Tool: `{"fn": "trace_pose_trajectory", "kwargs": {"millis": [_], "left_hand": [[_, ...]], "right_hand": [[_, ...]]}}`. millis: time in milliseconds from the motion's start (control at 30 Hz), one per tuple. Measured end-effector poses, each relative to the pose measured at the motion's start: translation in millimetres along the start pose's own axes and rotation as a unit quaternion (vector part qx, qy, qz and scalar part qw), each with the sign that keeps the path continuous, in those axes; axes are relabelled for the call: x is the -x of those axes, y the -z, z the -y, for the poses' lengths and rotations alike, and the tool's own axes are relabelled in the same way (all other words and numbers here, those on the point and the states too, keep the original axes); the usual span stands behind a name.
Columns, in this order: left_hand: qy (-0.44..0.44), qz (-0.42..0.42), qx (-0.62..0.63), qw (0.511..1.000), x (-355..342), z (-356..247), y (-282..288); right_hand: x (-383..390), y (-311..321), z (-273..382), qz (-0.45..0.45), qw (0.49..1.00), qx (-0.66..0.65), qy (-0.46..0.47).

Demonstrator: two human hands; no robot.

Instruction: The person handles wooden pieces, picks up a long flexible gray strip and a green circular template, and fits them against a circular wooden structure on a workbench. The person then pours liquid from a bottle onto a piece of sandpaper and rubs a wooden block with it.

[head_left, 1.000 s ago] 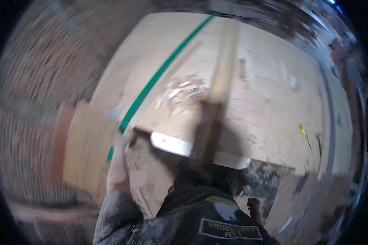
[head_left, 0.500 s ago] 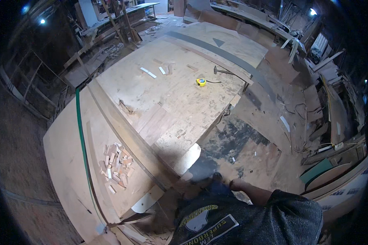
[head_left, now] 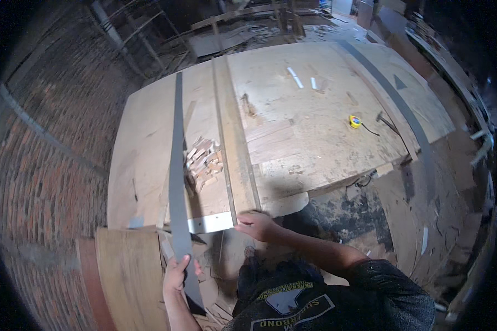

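My left hand point(head_left: 178, 273) is closed around the near end of a long grey strip point(head_left: 178, 165), thumb lying over its face. The strip runs away from me across the left part of the counter point(head_left: 337, 143), and its held end hangs out past the near edge. My right hand point(head_left: 255, 227) sits with bent fingers at the near end of a long board point(head_left: 238, 149); I cannot tell whether it is clamped on the board or only resting there.

Between the strip and the board I have a loose heap of small wood blocks point(head_left: 205, 164), just beside the strip, leaving little bare space there. The board itself cuts the heap off from the counter's right part. Over there I see a yellow tape measure point(head_left: 355, 122) with a hammer point(head_left: 388, 122) near it, two white slips point(head_left: 295, 78) farther back, and a second grey strip point(head_left: 395, 91) curving along the right side.

Close to my left forearm, a wooden sheet point(head_left: 130, 276) stands beside a reddish board point(head_left: 92, 276), crowding that side, with a brick wall point(head_left: 49, 165) beyond. A white panel point(head_left: 211, 222) shows at the near edge, between my hands. To the right, the floor point(head_left: 389, 204) carries scattered scraps.
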State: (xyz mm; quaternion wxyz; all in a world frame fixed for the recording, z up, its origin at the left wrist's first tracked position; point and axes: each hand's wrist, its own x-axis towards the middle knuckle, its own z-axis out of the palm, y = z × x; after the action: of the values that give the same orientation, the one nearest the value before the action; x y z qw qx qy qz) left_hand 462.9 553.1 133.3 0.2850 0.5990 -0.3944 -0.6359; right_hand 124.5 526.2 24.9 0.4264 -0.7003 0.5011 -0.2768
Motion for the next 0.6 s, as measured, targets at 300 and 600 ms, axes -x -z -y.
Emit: {"fn": "trace_pose_trajectory", "kwargs": {"millis": [300, 600], "left_hand": [[-0.129, 0.057, -0.200, 0.970, 40.8, 29.0, -81.7], [-0.083, 0.204, 0.230, 0.948, -55.5, 42.4, -20.2]], "right_hand": [[-60.2, 13.3, 144.1, 0.030, 0.755, -0.635, -0.161], [5.7, 64.4, 185.6, 0.112, 0.978, -0.178, 0.003]]}}
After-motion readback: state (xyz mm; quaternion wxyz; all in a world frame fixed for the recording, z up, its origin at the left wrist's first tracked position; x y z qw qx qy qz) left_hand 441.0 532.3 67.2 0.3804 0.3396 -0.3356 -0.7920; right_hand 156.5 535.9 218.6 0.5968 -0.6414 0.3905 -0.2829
